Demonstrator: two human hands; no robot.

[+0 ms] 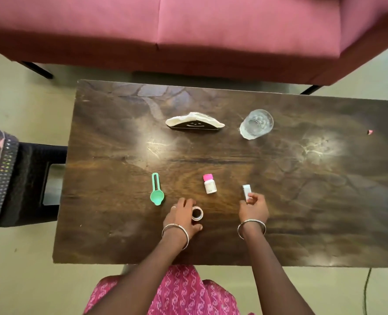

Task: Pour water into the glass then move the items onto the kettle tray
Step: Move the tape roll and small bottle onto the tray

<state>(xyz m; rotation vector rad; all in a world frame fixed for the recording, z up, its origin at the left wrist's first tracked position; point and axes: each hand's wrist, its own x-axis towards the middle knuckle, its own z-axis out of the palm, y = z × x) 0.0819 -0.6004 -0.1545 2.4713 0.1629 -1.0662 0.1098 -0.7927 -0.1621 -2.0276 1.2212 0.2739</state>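
Curling round a small round container [197, 213] near the table's [120, 235] front edge, the left hand [181, 214] grips it while the right hand [254, 208] pinches a small white box [246, 192] by its lower end. Both items look light and rigid. Farther off, the glass [256, 124] stands beside the napkin holder [194, 123]; it is probably fragile and slippery, best grasped round its wall.
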